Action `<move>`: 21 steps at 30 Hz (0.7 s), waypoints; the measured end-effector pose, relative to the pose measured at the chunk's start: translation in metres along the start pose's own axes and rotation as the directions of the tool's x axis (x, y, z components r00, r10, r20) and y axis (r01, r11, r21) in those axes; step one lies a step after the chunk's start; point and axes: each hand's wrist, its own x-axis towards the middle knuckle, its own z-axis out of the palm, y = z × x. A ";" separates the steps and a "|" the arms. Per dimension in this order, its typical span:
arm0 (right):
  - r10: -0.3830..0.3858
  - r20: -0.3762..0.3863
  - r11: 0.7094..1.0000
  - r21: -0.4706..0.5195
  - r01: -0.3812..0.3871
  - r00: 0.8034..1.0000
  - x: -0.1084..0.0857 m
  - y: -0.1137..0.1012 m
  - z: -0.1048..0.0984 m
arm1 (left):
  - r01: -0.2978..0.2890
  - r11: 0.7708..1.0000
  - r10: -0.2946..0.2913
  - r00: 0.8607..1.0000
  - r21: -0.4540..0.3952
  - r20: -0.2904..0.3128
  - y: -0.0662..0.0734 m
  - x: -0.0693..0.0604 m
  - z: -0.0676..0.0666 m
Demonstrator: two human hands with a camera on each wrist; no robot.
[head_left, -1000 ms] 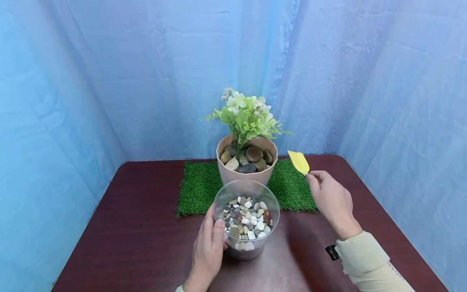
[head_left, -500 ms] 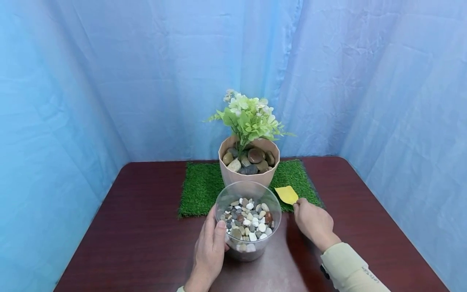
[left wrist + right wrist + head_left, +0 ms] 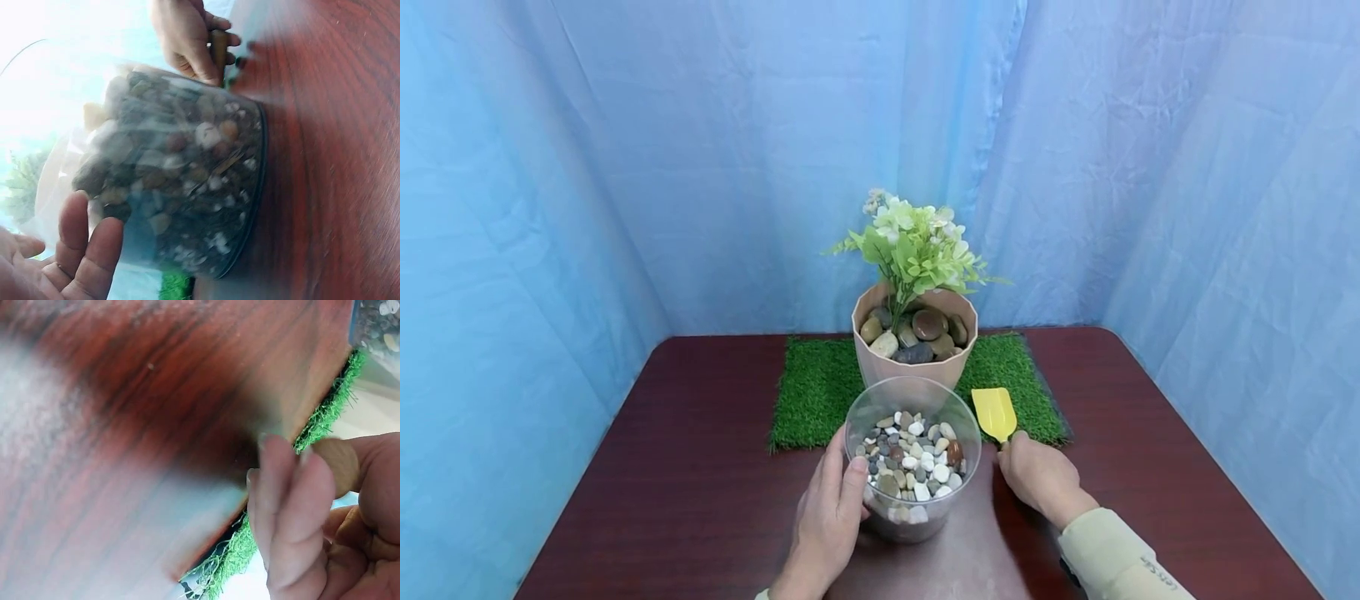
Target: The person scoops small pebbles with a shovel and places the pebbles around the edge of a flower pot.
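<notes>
A clear plastic container (image 3: 917, 517), part filled with mixed pebbles (image 3: 917, 458), stands near the middle of the table. My left hand (image 3: 827, 517) holds its left side, thumb near the rim; in the left wrist view, the fingers (image 3: 103, 250) lie at the wall. To the right, my right hand (image 3: 1041, 479) grips a small shovel with a yellow blade (image 3: 995, 412) and a wooden handle (image 3: 337, 465). Its blade is over the green turf mat (image 3: 1018, 375), pointing away from me. Whether it touches the mat, I cannot tell.
Behind the container, a pinkish pot (image 3: 910, 371) stands on the turf mat. It holds large stones (image 3: 913, 354) and a white-flowered plant (image 3: 917, 250). The dark red wooden table (image 3: 700, 467) is enclosed by blue curtains (image 3: 775, 167).
My right hand has lowered the small shovel from beside the pot toward the table and drawn it nearer me, turning the blade. The left hand has kept its place on the container.
</notes>
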 end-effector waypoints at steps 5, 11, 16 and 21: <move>0.007 0.019 1.000 -0.001 -0.007 1.000 0.002 -0.002 0.002 | -0.015 0.998 0.013 0.999 0.055 0.046 0.001 0.005 -0.008; 0.037 0.063 0.999 -0.021 -0.036 0.997 0.002 -0.004 0.003 | -0.028 0.995 0.020 0.996 0.094 0.085 0.001 0.007 -0.017; 0.046 0.091 0.999 -0.003 -0.046 0.995 0.000 -0.003 -0.006 | -0.027 0.993 0.018 0.996 0.114 0.082 -0.002 0.010 -0.026; 0.031 0.040 0.999 -0.016 -0.030 0.999 -0.001 0.001 -0.027 | -0.039 0.978 0.034 0.999 0.205 0.027 -0.012 0.020 -0.044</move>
